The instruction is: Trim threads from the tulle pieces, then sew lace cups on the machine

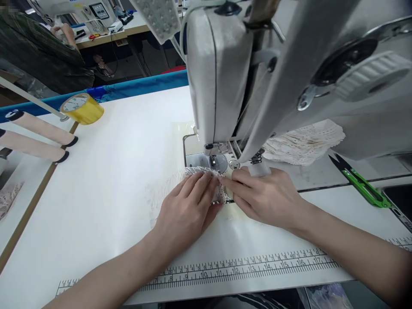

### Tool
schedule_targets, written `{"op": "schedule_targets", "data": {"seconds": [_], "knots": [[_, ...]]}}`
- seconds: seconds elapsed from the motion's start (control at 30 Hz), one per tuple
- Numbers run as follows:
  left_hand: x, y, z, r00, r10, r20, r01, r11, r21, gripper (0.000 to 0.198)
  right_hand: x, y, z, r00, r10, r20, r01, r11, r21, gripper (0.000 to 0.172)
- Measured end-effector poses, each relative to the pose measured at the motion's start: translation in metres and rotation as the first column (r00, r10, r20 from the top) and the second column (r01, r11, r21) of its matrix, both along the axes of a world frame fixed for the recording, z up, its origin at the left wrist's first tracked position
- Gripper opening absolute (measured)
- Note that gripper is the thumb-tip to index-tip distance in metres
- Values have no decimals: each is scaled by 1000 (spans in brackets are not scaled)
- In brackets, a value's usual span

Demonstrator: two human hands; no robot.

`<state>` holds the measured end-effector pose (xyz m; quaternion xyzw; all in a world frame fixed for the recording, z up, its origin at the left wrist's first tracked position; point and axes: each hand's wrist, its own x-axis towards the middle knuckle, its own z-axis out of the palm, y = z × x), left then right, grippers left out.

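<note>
A piece of white lace [201, 170] lies on the plate of a white sewing machine [204, 77], just in front of its needle area. My left hand [188, 206] presses over the lace, fingers bent and close together, the thumb tucked underneath. From the right, my right hand [268, 195] meets it, its forefinger and thumb closed at the lace edge beside the left fingertips. Part of the lace spreads out left of my left hand, pale against the white table. My fingers hide much of the lace, and the needle tip cannot be made out.
A stack of lace pieces [305, 141] sits under the machine arm. Green thread snips [363, 182] lie to the right, by a dark phone-like device [399, 199]. Yellow tape [82, 108] and two padded rollers [41, 128] are at left. Another person [38, 47] works beyond.
</note>
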<state>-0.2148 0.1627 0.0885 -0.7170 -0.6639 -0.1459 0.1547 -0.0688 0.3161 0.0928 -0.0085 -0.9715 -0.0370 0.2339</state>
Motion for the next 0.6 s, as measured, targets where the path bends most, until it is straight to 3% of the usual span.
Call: {"op": "schedule_targets", "data": {"seconds": [0.6], "knots": [[-7,10,-4,998,34,58,-31,998,-51,43,-1,-2,-5,998,-57,-22,58,997,54,25]]}}
